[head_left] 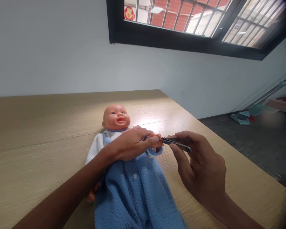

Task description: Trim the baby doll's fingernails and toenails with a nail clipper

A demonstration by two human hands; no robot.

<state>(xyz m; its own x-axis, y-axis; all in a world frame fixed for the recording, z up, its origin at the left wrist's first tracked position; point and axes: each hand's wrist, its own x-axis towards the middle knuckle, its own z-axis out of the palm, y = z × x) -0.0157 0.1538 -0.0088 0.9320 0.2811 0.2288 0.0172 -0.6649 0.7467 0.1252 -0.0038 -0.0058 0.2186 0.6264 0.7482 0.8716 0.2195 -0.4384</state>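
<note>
Now the left hand (134,143) grips the doll's hand (161,144), right hand (202,168) pinching the clipper (177,144) there: trimming, likely, wanting a careful squeeze.

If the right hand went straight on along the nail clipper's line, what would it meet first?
Most likely the doll's hand, right at the tip of the nail clipper in the right hand; the left hand holds it. Whether tip and doll touch is unclear.
</note>
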